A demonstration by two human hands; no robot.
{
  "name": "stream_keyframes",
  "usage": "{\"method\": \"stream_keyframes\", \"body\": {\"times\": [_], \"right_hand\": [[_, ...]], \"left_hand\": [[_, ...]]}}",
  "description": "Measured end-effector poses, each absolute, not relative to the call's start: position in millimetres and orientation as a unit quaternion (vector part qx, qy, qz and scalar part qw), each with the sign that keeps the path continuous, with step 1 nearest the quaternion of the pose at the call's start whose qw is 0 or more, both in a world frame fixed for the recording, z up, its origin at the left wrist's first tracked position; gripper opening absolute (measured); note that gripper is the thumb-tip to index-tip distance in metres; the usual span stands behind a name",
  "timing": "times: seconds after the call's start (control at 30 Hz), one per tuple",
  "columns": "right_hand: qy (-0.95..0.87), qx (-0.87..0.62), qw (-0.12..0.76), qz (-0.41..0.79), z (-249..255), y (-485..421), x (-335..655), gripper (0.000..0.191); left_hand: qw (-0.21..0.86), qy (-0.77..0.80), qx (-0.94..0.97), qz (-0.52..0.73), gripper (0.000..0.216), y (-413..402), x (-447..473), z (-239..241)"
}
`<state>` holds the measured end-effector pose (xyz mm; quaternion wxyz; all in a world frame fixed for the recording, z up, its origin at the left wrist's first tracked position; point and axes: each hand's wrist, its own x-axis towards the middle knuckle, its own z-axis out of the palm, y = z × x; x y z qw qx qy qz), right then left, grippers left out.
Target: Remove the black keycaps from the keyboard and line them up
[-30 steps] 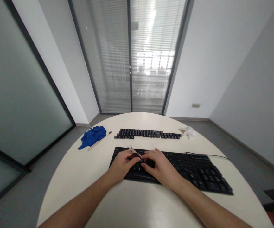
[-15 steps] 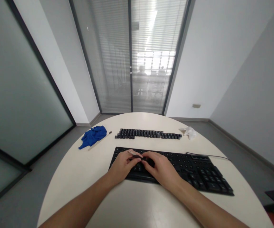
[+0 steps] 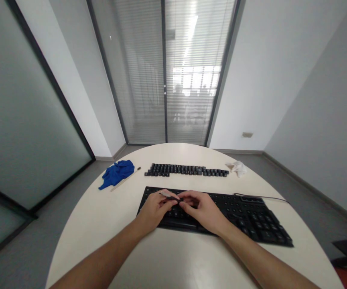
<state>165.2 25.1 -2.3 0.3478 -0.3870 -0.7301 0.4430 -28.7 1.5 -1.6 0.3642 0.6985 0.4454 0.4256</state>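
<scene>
A black keyboard (image 3: 245,214) lies across the round white table (image 3: 110,224). My left hand (image 3: 153,210) rests on the keyboard's left part, its fingers closed round a small thin tool (image 3: 165,194) that points up and left. My right hand (image 3: 203,212) sits just right of it, fingertips pinched together against the tool's tip, over the keys. What the right fingers pinch is too small to make out. Behind the keyboard lie rows of loose black keycaps (image 3: 187,170).
A crumpled blue cloth (image 3: 116,172) and a thin brush (image 3: 125,179) lie at the table's far left. A crumpled white tissue (image 3: 236,167) sits at the far right. The keyboard's cable (image 3: 263,196) runs right. Glass doors with blinds stand beyond.
Both hands stayed on the keyboard's left part. The tool in my left hand tilted lower, and my right fingertips drew in to a pinch at its tip.
</scene>
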Motion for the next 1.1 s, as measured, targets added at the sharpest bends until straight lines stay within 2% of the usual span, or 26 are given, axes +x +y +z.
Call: {"method": "stream_keyframes", "body": {"times": [0.2, 0.4, 0.87, 1.1], "right_hand": [[-0.701, -0.405, 0.352, 0.47, -1.9, 32.3, 170.3, 0.028], [-0.678, -0.419, 0.381, 0.469, -5.2, 40.3, 173.8, 0.034], [-0.708, -0.472, 0.378, 0.364, -1.6, 48.1, 173.9, 0.03], [-0.75, -0.505, 0.341, 0.257, 0.0, 78.5, 162.5, 0.021]], "left_hand": [[0.314, 0.418, 0.745, 0.415, 0.015, 0.6, -29.0, -1.5], [0.31, 0.414, 0.766, 0.382, 0.015, -3.2, -27.0, 4.1], [0.277, 0.535, 0.674, 0.427, 0.024, 2.1, -26.0, -9.5], [0.245, 0.561, 0.662, 0.431, 0.026, 5.3, -28.3, -16.0]]}}
